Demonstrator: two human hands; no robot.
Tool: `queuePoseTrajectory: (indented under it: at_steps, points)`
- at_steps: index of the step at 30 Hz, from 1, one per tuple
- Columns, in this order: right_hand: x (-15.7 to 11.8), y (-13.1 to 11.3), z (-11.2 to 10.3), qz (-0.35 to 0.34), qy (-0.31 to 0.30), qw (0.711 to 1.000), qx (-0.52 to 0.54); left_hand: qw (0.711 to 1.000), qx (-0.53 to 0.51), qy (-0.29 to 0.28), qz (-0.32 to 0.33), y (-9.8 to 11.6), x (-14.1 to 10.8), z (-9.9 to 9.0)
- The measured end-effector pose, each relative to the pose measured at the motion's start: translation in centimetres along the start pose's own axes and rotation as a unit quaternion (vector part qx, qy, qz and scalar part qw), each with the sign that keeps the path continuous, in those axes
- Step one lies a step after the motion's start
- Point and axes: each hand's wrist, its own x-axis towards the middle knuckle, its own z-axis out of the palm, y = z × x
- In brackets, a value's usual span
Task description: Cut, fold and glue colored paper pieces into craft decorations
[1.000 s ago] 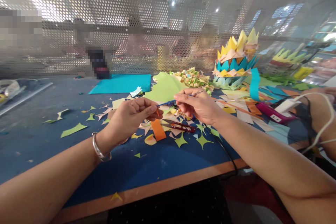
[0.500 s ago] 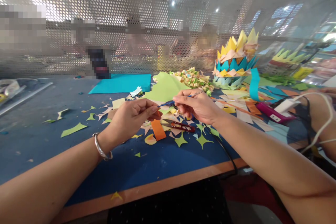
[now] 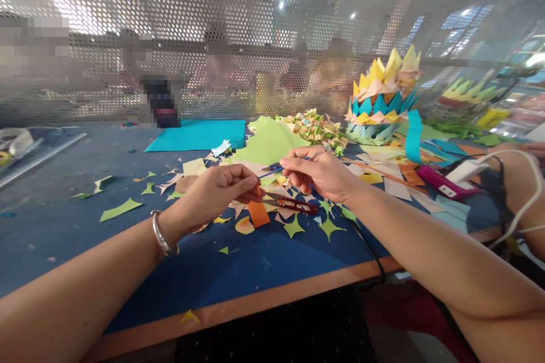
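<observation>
Between my hands runs a thin blue stick (image 3: 271,172), slanting up to the right. The thumb and fingertips of my left hand (image 3: 234,184) pinch near its left end. My right hand (image 3: 313,169) is closed around the right part, and a pale tip sticks out past the fingers. Just under my left fingertips is an orange paper strip (image 3: 259,214); whether it is held or lies on the table I cannot tell. Below the stick lie thread snips (image 3: 293,204) with red handles, among green star-shaped scraps (image 3: 293,226). A light green sheet (image 3: 270,142) lies behind my hands.
Behind are a blue sheet (image 3: 200,135), a heap of small folded paper pieces (image 3: 315,127) and a tiered pointed paper piece (image 3: 381,108). A magenta power block (image 3: 445,184) with cables is at right, beside another person's arm (image 3: 517,181). A perforated screen (image 3: 238,17) stands behind.
My left hand has shifted slightly, and more of the thin blue stick shows between my hands. My right hand stays almost in place.
</observation>
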Motion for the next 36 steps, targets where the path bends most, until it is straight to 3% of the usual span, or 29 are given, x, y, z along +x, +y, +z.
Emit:
queuePoseTrajectory:
  at_steps: [4, 13, 24, 36]
  points:
    - [0.08, 0.04, -0.09, -0.003, -0.008, 1.0, 0.0, 0.999, 0.003, -0.027, -0.029, 0.32, -0.08, -0.24]
    - [-0.02, -0.31, -0.03, -0.018, -0.016, 1.0, -0.001, 0.991, -0.098, -0.022, -0.087, 0.19, -0.06, -0.55]
    - [0.13, -0.15, -0.02, -0.01, -0.018, 1.0, 0.02, 0.999, -0.033, 0.025, -0.018, 0.43, -0.17, -0.47]
    - [0.12, -0.2, -0.22, -0.039, -0.021, 0.999, -0.001, 0.987, -0.146, -0.01, -0.067, 0.17, -0.24, -0.45]
